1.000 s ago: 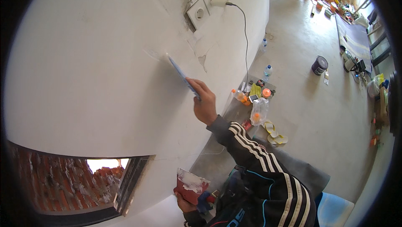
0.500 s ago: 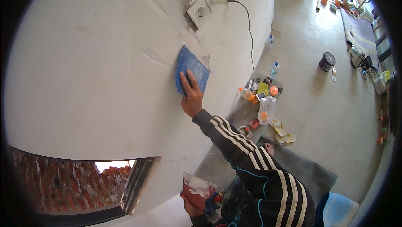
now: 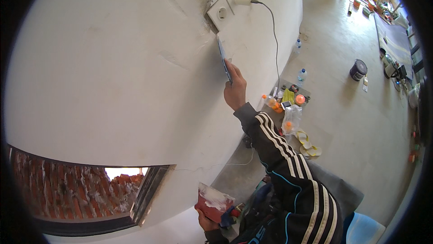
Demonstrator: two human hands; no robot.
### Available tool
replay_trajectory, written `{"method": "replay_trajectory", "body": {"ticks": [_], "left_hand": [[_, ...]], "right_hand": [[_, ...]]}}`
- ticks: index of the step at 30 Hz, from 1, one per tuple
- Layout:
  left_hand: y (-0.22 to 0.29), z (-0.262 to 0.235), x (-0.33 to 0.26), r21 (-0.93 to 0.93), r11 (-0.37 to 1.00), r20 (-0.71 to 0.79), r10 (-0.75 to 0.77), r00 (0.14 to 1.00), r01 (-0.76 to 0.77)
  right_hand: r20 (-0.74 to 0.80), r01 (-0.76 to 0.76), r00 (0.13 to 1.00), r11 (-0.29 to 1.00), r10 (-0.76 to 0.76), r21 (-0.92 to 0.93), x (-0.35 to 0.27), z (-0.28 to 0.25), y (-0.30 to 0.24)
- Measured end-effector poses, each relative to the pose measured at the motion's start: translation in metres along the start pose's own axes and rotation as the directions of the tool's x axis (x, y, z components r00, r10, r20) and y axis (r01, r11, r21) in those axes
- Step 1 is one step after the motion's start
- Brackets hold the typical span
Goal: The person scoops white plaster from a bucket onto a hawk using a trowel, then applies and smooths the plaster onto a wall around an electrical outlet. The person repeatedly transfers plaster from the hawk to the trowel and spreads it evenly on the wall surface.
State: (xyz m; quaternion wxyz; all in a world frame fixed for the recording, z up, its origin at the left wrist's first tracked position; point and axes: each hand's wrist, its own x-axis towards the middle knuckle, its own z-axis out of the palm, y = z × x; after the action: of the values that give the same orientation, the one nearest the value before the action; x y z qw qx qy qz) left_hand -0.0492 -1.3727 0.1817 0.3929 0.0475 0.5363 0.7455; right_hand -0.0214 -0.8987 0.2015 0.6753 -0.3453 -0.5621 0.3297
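My right hand (image 3: 236, 87) is closed around a flat blue putty spreader (image 3: 223, 57), which now shows nearly edge-on. Its upper tip meets the white wall (image 3: 126, 91) just below the socket plate (image 3: 221, 13). Low in the picture, close to my body, my left hand (image 3: 207, 223) grips a red plastic spreader (image 3: 210, 209) by its edge. White putty (image 3: 217, 196) lies smeared over the red face. Something dark blue (image 3: 227, 217) sits against its right side; I cannot make out what it is.
A plugged-in cord (image 3: 273, 32) runs down the wall. Bottles (image 3: 301, 76), a plastic bag (image 3: 292, 118) and yellow-strapped flip-flops (image 3: 307, 145) lie along its foot. A dark bucket (image 3: 358, 69) stands on the floor at right. At lower left, a window frame (image 3: 151, 194) opens onto bricks.
My right hand has moved right and up with the blue spreader, which has turned from face-on to edge-on. My left hand and the red spreader have hardly moved.
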Motion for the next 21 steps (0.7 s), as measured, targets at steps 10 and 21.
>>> {"method": "replay_trajectory", "body": {"ticks": [10, 21], "left_hand": [[-0.008, -0.004, -0.018, 0.019, 0.999, -0.009, 0.045, 0.999, -0.045], [-0.006, 0.025, -0.014, -0.011, 0.999, -0.033, 0.038, 0.999, -0.038]], "right_hand": [[0.202, -0.011, 0.979, 0.996, -0.007, 0.089, -0.043, 0.004, -0.05], [0.073, -0.086, 0.994, 0.993, 0.08, 0.084, -0.067, -0.051, -0.011]]}}
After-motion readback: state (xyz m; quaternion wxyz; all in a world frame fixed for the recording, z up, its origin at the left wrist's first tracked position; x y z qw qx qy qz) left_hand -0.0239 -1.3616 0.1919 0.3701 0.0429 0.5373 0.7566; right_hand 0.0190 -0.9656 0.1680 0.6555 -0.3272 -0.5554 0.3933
